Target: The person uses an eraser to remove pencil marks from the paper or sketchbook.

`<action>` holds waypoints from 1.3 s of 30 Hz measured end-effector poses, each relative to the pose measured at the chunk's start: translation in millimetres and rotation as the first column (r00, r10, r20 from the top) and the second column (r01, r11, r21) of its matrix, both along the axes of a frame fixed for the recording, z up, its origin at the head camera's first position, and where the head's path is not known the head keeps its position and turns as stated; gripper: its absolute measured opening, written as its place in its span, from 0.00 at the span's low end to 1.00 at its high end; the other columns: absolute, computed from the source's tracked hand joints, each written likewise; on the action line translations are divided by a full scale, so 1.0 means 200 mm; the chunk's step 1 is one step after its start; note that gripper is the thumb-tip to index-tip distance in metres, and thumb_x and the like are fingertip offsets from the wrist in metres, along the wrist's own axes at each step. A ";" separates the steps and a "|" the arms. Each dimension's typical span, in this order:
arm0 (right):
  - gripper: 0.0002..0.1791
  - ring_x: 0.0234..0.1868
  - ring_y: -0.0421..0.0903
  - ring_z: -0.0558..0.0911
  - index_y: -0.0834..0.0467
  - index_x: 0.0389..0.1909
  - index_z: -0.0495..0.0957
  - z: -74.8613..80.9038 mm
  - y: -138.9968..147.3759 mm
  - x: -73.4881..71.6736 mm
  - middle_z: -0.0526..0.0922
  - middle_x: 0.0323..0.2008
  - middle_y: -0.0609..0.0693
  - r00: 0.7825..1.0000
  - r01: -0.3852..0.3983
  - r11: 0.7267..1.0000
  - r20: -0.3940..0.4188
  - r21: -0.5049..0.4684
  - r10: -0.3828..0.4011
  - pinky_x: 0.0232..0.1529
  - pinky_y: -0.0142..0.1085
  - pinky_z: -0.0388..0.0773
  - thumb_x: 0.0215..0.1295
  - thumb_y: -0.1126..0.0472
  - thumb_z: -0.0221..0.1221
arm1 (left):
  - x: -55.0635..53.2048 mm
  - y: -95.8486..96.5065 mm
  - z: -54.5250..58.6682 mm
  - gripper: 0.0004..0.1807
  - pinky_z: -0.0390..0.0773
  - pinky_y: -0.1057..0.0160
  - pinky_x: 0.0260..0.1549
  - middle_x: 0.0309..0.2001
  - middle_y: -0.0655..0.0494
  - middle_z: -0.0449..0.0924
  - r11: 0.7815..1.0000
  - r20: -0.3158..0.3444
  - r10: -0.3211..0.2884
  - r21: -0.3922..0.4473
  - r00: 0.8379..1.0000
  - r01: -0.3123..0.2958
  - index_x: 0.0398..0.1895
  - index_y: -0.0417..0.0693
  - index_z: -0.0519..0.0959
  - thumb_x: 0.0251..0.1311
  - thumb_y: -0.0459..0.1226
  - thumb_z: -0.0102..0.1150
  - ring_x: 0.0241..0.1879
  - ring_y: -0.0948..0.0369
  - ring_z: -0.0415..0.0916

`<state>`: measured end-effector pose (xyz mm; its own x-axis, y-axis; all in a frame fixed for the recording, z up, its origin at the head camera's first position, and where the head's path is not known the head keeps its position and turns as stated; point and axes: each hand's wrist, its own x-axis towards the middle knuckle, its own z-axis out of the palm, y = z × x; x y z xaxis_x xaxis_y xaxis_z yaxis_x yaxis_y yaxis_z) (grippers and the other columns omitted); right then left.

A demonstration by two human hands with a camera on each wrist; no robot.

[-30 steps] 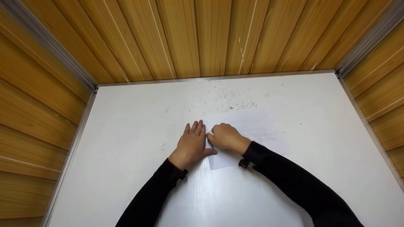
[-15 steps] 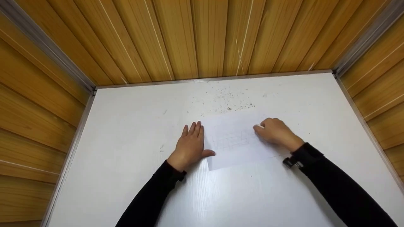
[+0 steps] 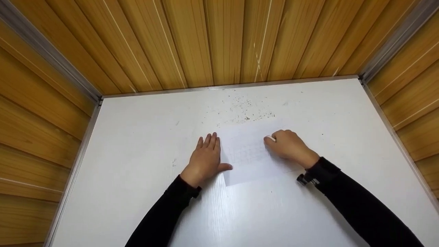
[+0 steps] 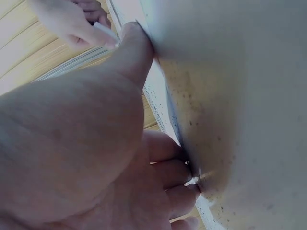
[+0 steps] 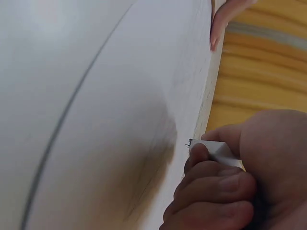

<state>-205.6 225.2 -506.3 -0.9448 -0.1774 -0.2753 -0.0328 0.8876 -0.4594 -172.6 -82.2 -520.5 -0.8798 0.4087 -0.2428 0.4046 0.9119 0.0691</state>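
Hands (image 3: 204,158) (image 3: 289,145) at paper (image 3: 253,171); white table (image 3: 137,144) dark-speckled; walls (image 3: 226,41) wood-grained.

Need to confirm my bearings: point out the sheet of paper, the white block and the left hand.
Sheet of paper (image 3: 247,153): head view, on its faintly marked middle.
White block (image 5: 218,149): right wrist view, on its exposed side.
Left hand (image 3: 204,159): head view, on its back.
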 end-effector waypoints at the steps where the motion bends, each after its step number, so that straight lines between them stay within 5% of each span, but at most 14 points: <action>1: 0.28 0.29 0.49 0.74 0.53 0.21 0.68 0.00 -0.05 0.00 0.69 0.22 0.49 1.000 -0.016 1.000 -0.001 0.001 0.016 0.35 0.42 0.72 0.85 0.44 0.50 | 0.00 0.00 0.00 0.67 0.50 0.41 0.90 0.90 0.36 0.49 1.000 -0.003 0.001 0.004 1.000 -0.001 0.88 0.31 0.54 0.67 0.75 0.58 0.90 0.42 0.48; 5: 0.27 0.41 0.55 0.85 0.61 0.38 0.84 0.02 -0.25 -0.01 0.87 0.38 0.59 0.997 -0.076 0.997 0.031 0.013 0.076 0.48 0.51 0.83 0.85 0.43 0.51 | 0.00 0.00 -0.01 0.67 0.52 0.40 0.89 0.89 0.35 0.50 1.000 -0.021 -0.007 0.019 1.000 0.008 0.87 0.31 0.55 0.67 0.75 0.58 0.90 0.41 0.50; 8: 0.28 0.49 0.59 0.88 0.63 0.48 0.87 0.03 -0.41 0.00 0.91 0.48 0.63 0.990 -0.130 0.991 0.050 0.010 0.130 0.57 0.56 0.85 0.84 0.43 0.51 | 0.00 0.01 -0.01 0.66 0.52 0.40 0.89 0.89 0.35 0.51 1.000 -0.031 -0.017 0.025 0.999 0.018 0.87 0.30 0.56 0.67 0.75 0.58 0.90 0.41 0.51; 15: 0.24 0.48 0.59 0.87 0.60 0.37 0.86 -0.01 -0.64 0.01 0.89 0.42 0.60 0.975 -0.221 0.974 0.010 0.055 0.221 0.54 0.56 0.85 0.84 0.47 0.52 | 0.00 0.03 0.01 0.67 0.52 0.39 0.89 0.89 0.35 0.52 0.998 -0.038 -0.026 0.048 0.999 0.028 0.87 0.31 0.56 0.65 0.76 0.59 0.90 0.42 0.51; 21: 0.25 0.43 0.58 0.85 0.64 0.40 0.88 -0.03 -0.41 -0.03 0.89 0.41 0.63 0.992 -0.121 0.990 -0.021 0.067 0.122 0.50 0.55 0.84 0.81 0.46 0.54 | -0.01 0.04 0.02 0.66 0.50 0.39 0.89 0.90 0.38 0.50 1.000 -0.032 -0.013 -0.009 0.999 0.013 0.88 0.33 0.55 0.67 0.76 0.57 0.91 0.44 0.49; 28: 0.34 0.64 0.72 0.84 0.73 0.60 0.85 0.00 0.05 -0.01 0.84 0.63 0.76 1.000 -0.021 0.997 0.018 0.075 0.020 0.69 0.67 0.78 0.83 0.45 0.50 | -0.01 0.03 0.03 0.67 0.50 0.40 0.90 0.90 0.39 0.48 0.999 -0.026 -0.016 -0.034 1.000 0.016 0.89 0.33 0.53 0.67 0.77 0.54 0.91 0.45 0.48; 33: 0.32 0.52 0.65 0.84 0.72 0.52 0.86 0.02 0.16 0.00 0.87 0.56 0.73 1.000 0.005 0.996 0.026 0.089 -0.007 0.58 0.61 0.81 0.82 0.46 0.48 | 0.00 0.02 0.02 0.67 0.50 0.40 0.90 0.90 0.38 0.49 1.000 -0.014 -0.006 -0.020 1.000 0.005 0.88 0.33 0.54 0.67 0.76 0.56 0.91 0.44 0.48; 39: 0.26 0.38 0.54 0.78 0.56 0.25 0.74 0.01 0.03 -0.01 0.78 0.30 0.55 1.000 0.016 0.999 0.001 0.051 -0.016 0.44 0.46 0.74 0.84 0.45 0.49 | 0.00 0.00 0.01 0.67 0.49 0.41 0.90 0.91 0.39 0.47 1.000 0.014 0.018 -0.006 1.000 -0.017 0.89 0.33 0.53 0.67 0.76 0.57 0.91 0.44 0.47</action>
<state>-206.8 231.7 -503.7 -0.9471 -0.1475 -0.2849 -0.0174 0.9104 -0.4135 -172.9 -82.5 -519.2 -0.8832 0.3918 -0.2576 0.3876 0.9192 0.0694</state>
